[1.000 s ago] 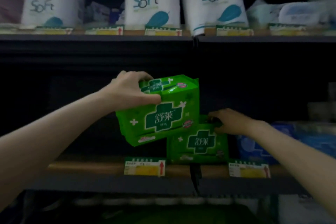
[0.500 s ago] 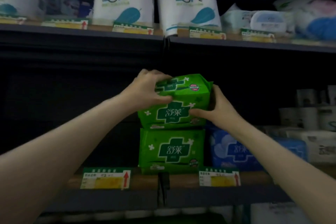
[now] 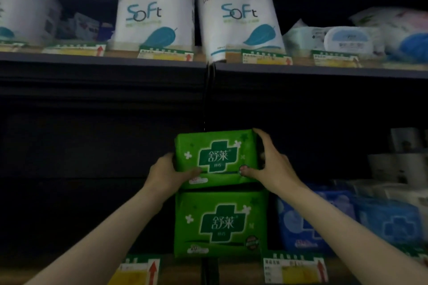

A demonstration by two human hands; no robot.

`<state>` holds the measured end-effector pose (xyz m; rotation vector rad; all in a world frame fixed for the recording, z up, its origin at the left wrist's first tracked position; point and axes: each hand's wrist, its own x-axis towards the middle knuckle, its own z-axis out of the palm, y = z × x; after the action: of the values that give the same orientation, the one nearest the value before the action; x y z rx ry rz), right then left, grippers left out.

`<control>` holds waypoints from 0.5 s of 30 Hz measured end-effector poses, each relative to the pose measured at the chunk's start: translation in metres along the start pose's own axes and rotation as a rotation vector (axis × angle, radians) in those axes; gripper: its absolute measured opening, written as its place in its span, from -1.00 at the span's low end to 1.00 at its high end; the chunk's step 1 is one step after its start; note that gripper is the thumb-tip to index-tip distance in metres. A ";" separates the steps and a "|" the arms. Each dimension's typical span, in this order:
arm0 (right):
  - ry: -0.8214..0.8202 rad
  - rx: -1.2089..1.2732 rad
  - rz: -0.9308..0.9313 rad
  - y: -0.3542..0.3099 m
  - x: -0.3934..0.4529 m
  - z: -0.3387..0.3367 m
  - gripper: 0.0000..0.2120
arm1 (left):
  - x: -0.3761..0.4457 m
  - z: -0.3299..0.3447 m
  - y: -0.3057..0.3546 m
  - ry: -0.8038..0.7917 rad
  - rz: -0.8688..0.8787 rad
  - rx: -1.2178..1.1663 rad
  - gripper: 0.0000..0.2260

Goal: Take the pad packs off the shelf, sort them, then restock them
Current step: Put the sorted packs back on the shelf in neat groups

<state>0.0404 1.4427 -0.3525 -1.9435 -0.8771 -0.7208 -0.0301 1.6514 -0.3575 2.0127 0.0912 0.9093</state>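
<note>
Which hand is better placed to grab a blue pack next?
Right, probably. The right hand grips the top green pack's side nearest the blue packs; the left hand is across the stack.

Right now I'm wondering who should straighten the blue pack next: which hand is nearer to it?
Right. The right hand grips the top green pack's right end, above the blue pack; the left hand holds the far end.

you're in dim light; shelf recesses sink to black. the white tissue rolls [image 3: 155, 11] up top catch most light. soft blur throughout, price tags [image 3: 295, 271] unreadable, wide-angle bowing at edges.
</note>
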 end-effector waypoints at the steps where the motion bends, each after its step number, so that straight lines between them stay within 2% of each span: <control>1: 0.064 0.005 -0.033 -0.002 0.001 -0.002 -0.25 | 0.004 -0.001 0.002 0.001 0.046 -0.017 -0.46; 4: 0.218 -0.037 -0.076 -0.004 0.014 -0.002 -0.46 | 0.020 -0.002 0.012 0.045 0.161 0.033 -0.46; 7: 0.151 -0.222 -0.057 -0.003 0.033 0.009 -0.71 | 0.037 0.007 0.014 0.073 0.152 0.190 -0.58; 9: 0.052 -0.327 -0.031 0.006 0.044 0.018 -0.90 | 0.045 0.014 0.005 0.026 0.134 0.310 -0.53; 12: -0.142 -0.359 0.038 0.022 0.059 0.022 -0.76 | 0.056 0.022 -0.002 -0.058 0.161 0.467 -0.42; 15: -0.285 -0.326 0.078 0.022 0.071 0.012 -0.71 | 0.070 0.027 0.007 -0.106 0.164 0.686 -0.50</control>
<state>0.1017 1.4663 -0.3150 -2.4008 -0.8891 -0.5754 0.0357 1.6557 -0.3215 2.7329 0.2034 0.9527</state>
